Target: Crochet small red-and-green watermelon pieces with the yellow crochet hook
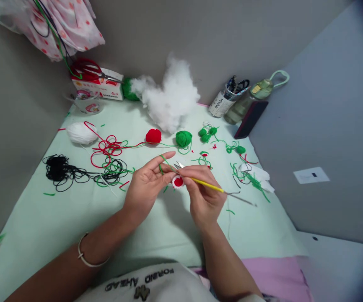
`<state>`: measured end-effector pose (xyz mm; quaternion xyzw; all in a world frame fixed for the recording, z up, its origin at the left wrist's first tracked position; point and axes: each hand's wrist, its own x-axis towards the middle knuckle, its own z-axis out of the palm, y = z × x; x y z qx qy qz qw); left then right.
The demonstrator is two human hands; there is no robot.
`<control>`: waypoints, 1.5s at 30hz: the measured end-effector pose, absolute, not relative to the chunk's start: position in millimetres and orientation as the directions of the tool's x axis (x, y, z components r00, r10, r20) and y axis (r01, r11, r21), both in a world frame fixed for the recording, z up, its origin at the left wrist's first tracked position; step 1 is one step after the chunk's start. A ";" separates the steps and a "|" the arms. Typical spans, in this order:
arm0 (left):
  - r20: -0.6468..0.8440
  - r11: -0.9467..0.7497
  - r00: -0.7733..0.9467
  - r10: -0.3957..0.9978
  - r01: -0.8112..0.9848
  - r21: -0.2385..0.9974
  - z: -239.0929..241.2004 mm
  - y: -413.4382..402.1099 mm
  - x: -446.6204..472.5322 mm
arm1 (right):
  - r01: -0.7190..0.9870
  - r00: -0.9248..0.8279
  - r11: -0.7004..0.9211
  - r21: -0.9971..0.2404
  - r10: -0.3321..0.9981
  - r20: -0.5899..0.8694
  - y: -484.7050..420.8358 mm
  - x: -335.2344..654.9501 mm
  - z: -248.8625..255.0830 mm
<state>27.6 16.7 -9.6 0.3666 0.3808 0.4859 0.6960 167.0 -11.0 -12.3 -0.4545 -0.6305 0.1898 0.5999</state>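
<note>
My left hand (148, 180) pinches a small round red-and-white crocheted piece (178, 181) by its left edge. Green yarn (162, 164) loops around the fingers of that hand, and its index finger is stretched out. My right hand (205, 193) grips a yellow-handled crochet hook (208, 185); its metal shaft sticks out to the right. The hook's working tip is hidden at the fingers, close to the crocheted piece. A pair of small scissors (180, 165) lies just behind the fingertips. Past the hands sit a red yarn ball (153, 136) and a green yarn ball (183, 138).
Loose black yarn (57, 167), red yarn (109, 147) and a white yarn ball (82, 133) lie at left. White stuffing (172, 98) is heaped at the back. A pen cup (221, 102), a bottle (241, 107) and a phone (251, 119) stand at right. Green scraps (253, 180) lie nearer.
</note>
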 end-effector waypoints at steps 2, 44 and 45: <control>-0.184 0.273 0.246 0.952 -0.401 0.875 -11.1 14.1 26.5 | 0.497 0.057 0.561 -0.662 0.740 0.670 -15.0 165.5 -13.2; -0.308 0.458 0.349 0.885 -0.531 0.713 -12.0 10.8 25.4 | 0.587 -0.007 0.537 -0.606 0.751 0.660 -17.1 161.7 -18.4; -0.324 0.494 0.381 0.866 -0.551 0.673 -12.1 12.0 25.4 | 0.615 -0.024 0.541 -0.574 0.741 0.672 -17.3 162.3 -18.5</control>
